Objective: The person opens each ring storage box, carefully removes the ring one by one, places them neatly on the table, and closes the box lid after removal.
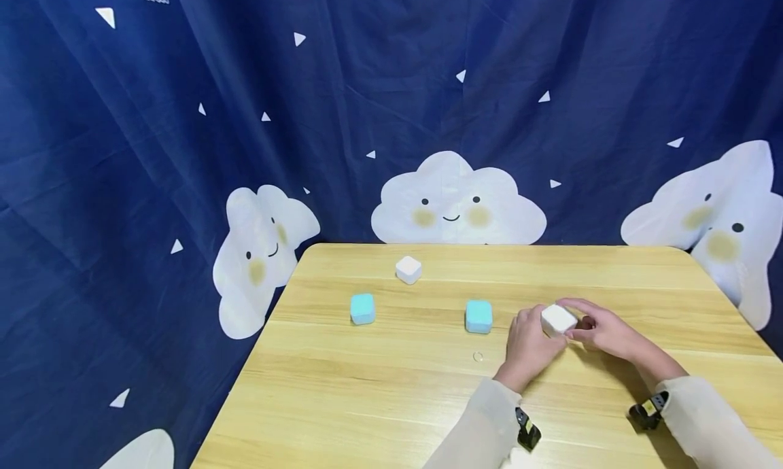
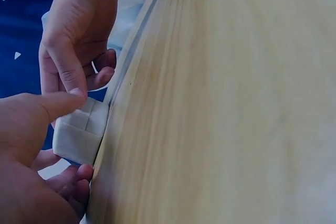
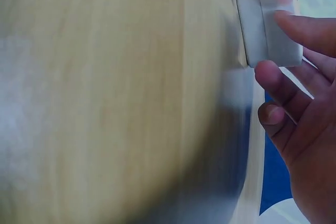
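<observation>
A small white jewelry box [image 1: 558, 320], with a seam round its side, is held between both hands over the right part of the table. My left hand [image 1: 531, 345] grips it from the left, its thumb on the near side in the left wrist view. From the right, my right hand [image 1: 605, 330] pinches the same box between thumb and fingers; its other fingers are loosely curled. The box [image 3: 268, 30] looks closed in the right wrist view. Left of the hands sit a light blue box [image 1: 479, 317] and a thin ring [image 1: 478, 356].
Another light blue box [image 1: 363, 309] stands on the left of the wooden table [image 1: 342, 401], and a second white box [image 1: 408, 270] near its back edge. A dark blue curtain [image 1: 342, 115] with clouds and triangles hangs behind the table.
</observation>
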A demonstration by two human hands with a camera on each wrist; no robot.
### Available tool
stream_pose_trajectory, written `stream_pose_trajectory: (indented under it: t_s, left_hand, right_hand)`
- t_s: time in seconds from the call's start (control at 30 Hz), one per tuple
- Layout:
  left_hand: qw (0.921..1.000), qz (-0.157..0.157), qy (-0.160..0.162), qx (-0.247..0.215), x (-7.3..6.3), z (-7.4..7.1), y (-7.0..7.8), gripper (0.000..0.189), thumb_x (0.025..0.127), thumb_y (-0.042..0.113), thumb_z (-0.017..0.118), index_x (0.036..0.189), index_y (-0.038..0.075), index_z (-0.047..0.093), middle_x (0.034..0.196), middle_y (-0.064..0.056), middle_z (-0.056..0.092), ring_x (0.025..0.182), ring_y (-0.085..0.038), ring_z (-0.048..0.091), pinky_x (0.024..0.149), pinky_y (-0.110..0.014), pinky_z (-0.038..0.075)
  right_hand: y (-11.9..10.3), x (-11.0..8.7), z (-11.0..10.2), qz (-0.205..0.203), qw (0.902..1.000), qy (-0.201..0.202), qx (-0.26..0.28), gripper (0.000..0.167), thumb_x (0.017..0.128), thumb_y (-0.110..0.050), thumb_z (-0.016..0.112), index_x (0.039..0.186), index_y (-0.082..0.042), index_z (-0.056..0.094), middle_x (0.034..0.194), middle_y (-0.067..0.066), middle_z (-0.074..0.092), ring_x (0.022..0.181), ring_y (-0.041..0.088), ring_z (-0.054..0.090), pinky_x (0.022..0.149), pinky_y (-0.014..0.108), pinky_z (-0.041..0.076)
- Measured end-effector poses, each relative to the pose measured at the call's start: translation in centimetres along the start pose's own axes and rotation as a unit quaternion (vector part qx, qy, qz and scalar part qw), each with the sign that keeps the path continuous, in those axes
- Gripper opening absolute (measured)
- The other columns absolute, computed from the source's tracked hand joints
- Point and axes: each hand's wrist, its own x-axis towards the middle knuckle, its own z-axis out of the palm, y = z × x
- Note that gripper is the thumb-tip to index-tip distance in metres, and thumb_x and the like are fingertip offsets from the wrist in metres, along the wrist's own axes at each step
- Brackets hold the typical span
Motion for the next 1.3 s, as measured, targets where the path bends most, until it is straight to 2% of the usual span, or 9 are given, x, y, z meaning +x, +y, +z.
stream_pose_trajectory:
  t_s: [0.07, 0.17, 0.27, 0.43, 0.5, 0.6, 0.9, 1.13, 1.3]
  left_hand:
    - [1.0, -0.005, 0.002, 0.0, 0.0, 0.1, 0.0, 0.06, 0.077, 0.04, 0.084, 0.131, 0.026, 0.062, 0.121, 0.009, 0.059, 0.103, -0.003, 0.05, 0.085, -0.021, 0.042]
    - [0.9997, -0.021, 0.003, -0.008, 0.0, 0.2, 0.0, 0.058, 0.079, 0.037, 0.084, 0.131, 0.025, 0.062, 0.123, 0.007, 0.058, 0.105, -0.004, 0.051, 0.088, -0.022, 0.044]
    - [0.9989, -0.042, 0.003, -0.02, 0.2, 0.2, 0.0, 0.057, 0.079, 0.033, 0.084, 0.132, 0.026, 0.062, 0.125, 0.006, 0.057, 0.106, -0.006, 0.053, 0.09, -0.024, 0.046]
    - [0.9983, -0.053, 0.013, -0.021, 0.6, 0.2, 0.0, 0.056, 0.081, 0.027, 0.083, 0.133, 0.023, 0.062, 0.124, 0.005, 0.059, 0.108, -0.009, 0.057, 0.094, -0.028, 0.049]
    - [0.9982, -0.053, 0.02, -0.02, 0.7, 0.2, -0.1, 0.054, 0.083, 0.023, 0.081, 0.133, 0.022, 0.062, 0.122, 0.004, 0.061, 0.107, -0.009, 0.058, 0.094, -0.028, 0.05]
    - [0.9978, -0.056, 0.026, -0.026, 0.8, 0.2, -0.1, 0.051, 0.086, 0.02, 0.078, 0.134, 0.02, 0.061, 0.119, 0.005, 0.062, 0.104, -0.008, 0.059, 0.091, -0.026, 0.051]
    - [0.9947, -0.076, 0.053, -0.045, 0.7, 0.0, 0.1, 0.04, 0.09, 0.015, 0.073, 0.129, 0.018, 0.063, 0.1, 0.011, 0.061, 0.089, -0.001, 0.055, 0.075, -0.02, 0.048]
    - [0.9944, -0.065, 0.078, -0.03, 0.6, 0.2, 0.3, 0.039, 0.092, 0.015, 0.071, 0.13, 0.016, 0.062, 0.102, 0.01, 0.065, 0.094, -0.006, 0.061, 0.079, -0.024, 0.05]
    - [0.9947, -0.064, 0.073, -0.036, 0.6, 0.3, 0.3, 0.037, 0.094, 0.014, 0.067, 0.13, 0.017, 0.062, 0.108, 0.011, 0.068, 0.102, -0.009, 0.063, 0.087, -0.026, 0.05]
  right_hand:
    - [-0.1, 0.0, -0.1, 0.019, 0.9997, -0.01, 0.014, 0.062, 0.087, -0.002, 0.074, 0.142, 0.005, 0.047, 0.074, 0.004, 0.056, 0.054, 0.005, 0.047, 0.044, 0.024, 0.041]
    - [-0.2, 0.0, -0.2, 0.035, 0.999, -0.016, 0.022, 0.061, 0.088, -0.003, 0.073, 0.142, 0.005, 0.046, 0.071, 0.003, 0.056, 0.054, 0.006, 0.048, 0.044, 0.024, 0.042]
    - [-0.1, 0.0, -0.2, 0.037, 0.9993, -0.005, 0.004, 0.061, 0.088, -0.005, 0.074, 0.142, 0.005, 0.048, 0.078, 0.005, 0.058, 0.055, 0.006, 0.049, 0.045, 0.024, 0.043]
    - [0.1, -0.2, -0.2, 0.028, 0.9989, 0.02, -0.033, 0.057, 0.088, -0.008, 0.076, 0.139, 0.003, 0.052, 0.106, 0.015, 0.061, 0.055, 0.004, 0.047, 0.046, 0.025, 0.043]
    - [0.1, -0.3, -0.2, 0.026, 0.999, 0.023, -0.03, 0.056, 0.089, -0.009, 0.075, 0.138, 0.004, 0.053, 0.118, 0.02, 0.058, 0.055, 0.004, 0.047, 0.046, 0.025, 0.043]
    - [0.2, -0.4, -0.3, 0.027, 0.9992, 0.021, -0.019, 0.055, 0.09, -0.01, 0.074, 0.138, 0.005, 0.052, 0.123, 0.025, 0.055, 0.055, 0.004, 0.047, 0.046, 0.025, 0.044]
    - [0.3, -0.9, -0.2, 0.05, 0.9986, 0.016, -0.006, 0.057, 0.094, -0.01, 0.07, 0.143, 0.007, 0.048, 0.11, 0.02, 0.059, 0.058, 0.004, 0.047, 0.048, 0.024, 0.044]
    - [0.3, -1.3, 0.1, 0.063, 0.9978, 0.018, -0.015, 0.053, 0.095, -0.01, 0.069, 0.141, 0.008, 0.049, 0.108, 0.021, 0.064, 0.062, 0.004, 0.052, 0.052, 0.024, 0.045]
    - [-0.2, -1.3, 0.2, 0.073, 0.9972, 0.011, -0.013, 0.053, 0.096, -0.008, 0.067, 0.142, 0.009, 0.047, 0.104, 0.019, 0.067, 0.062, 0.009, 0.053, 0.053, 0.025, 0.047]
